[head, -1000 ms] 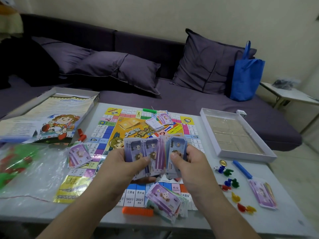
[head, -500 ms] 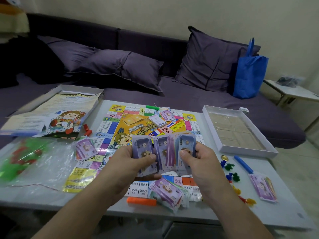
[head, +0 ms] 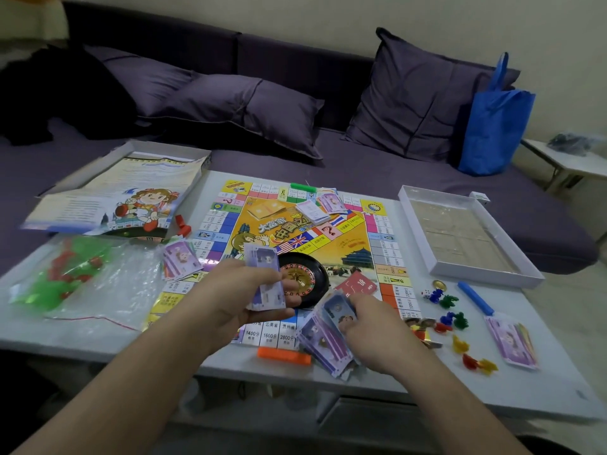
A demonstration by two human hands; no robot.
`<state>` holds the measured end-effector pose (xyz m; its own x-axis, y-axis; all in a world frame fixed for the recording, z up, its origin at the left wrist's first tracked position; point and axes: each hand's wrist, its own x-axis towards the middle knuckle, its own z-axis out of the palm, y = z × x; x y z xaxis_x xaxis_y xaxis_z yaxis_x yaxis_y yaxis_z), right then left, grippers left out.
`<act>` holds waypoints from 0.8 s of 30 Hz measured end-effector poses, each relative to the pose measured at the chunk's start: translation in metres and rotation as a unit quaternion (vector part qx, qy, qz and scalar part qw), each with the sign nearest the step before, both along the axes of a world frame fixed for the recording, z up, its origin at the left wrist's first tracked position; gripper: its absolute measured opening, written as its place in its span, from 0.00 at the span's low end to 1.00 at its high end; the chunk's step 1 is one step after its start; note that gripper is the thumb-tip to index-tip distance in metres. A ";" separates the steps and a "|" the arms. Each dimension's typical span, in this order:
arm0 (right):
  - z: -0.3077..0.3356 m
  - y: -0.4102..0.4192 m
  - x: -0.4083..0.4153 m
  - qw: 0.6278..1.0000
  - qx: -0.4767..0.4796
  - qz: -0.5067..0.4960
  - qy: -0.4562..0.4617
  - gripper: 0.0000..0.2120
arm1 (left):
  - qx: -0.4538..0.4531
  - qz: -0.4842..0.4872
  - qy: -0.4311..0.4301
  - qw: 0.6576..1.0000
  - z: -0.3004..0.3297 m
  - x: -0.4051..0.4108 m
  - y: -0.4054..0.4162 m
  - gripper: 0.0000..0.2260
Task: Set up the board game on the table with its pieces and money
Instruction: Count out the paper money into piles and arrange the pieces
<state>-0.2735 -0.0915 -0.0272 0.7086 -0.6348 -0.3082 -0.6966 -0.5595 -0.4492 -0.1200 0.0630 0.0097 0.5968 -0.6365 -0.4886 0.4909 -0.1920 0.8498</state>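
The step in hand appeared to be sorting play money into piles. To do it well, each note should be laid flat on the pile of its own kind, edges squared, and kept off the board's printed spaces and the spinner wheel [head: 300,279] at the board's near middle.

The left hand [head: 244,292] held a small stack of notes [head: 264,279] above the near edge of the game board [head: 305,234]; its fingers were curled round the stack, thumb on the near face. The right hand [head: 369,330] was lower, at the near right of the board, with its fingertips [head: 345,325] pinching one blue-grey note [head: 338,310] over a loose pile of notes [head: 323,344] at the table's near edge. Whether that note already touched the pile could not be told.

Other note piles lay at the left edge of the board [head: 180,259], at its far side [head: 330,201], and at the table's near right [head: 510,344]. The coloured tokens [head: 453,320] were scattered to the right of the board.
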 end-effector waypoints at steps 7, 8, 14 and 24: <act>-0.001 -0.002 -0.001 1.000 -0.013 -0.015 -0.004 0.07 | -0.026 -0.022 0.017 0.999 0.000 0.003 0.002 0.11; 0.002 -0.004 -0.002 1.000 -0.002 -0.020 -0.011 0.07 | -0.032 -0.023 0.012 0.999 0.000 0.003 0.002 0.11; 0.039 -0.007 -0.016 0.947 0.196 -0.102 -0.233 0.09 | -0.054 -0.047 -0.017 0.997 0.003 -0.010 0.001 0.09; 0.034 -0.002 -0.016 0.894 0.242 -0.146 -0.349 0.08 | -0.106 -0.106 -0.008 0.989 0.002 -0.039 -0.019 0.10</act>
